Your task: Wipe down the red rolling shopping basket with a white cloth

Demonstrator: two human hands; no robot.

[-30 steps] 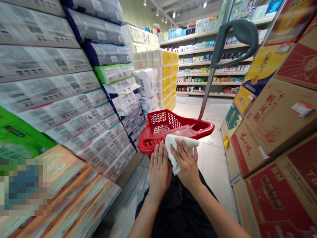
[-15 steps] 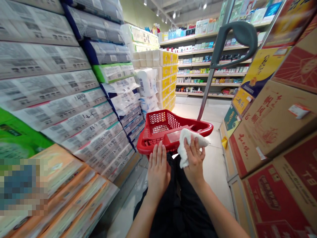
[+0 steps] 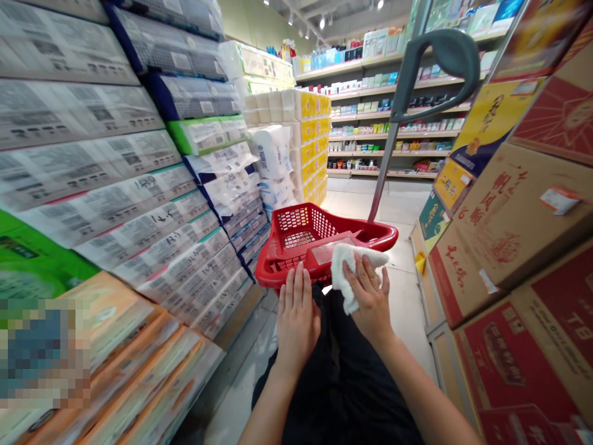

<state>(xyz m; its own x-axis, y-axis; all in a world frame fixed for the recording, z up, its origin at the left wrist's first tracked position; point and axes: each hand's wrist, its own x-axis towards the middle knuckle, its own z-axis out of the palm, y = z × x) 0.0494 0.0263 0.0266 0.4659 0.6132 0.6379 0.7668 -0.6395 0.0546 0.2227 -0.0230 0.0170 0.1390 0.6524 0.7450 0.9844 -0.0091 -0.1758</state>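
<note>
A red plastic shopping basket [image 3: 296,232] stands on the aisle floor in front of me, its grey pull handle [image 3: 433,62] raised to the upper right. My right hand [image 3: 370,303] presses a white cloth [image 3: 347,266] against the basket's near rim, fingers spread over the cloth. My left hand [image 3: 296,315] lies flat with fingers together, its fingertips against the basket's near edge. My dark-clothed legs [image 3: 343,389] are below both hands.
Stacked tissue and paper packs [image 3: 139,185] wall the left side of the aisle. Red and brown cardboard cartons [image 3: 514,228] are piled on the right. Shelves of goods [image 3: 384,117] stand at the far end, past pale floor tiles [image 3: 403,296].
My right hand has slid the white cloth to the right along the basket's near rim. The left hand and the basket stay nearly where they were.
</note>
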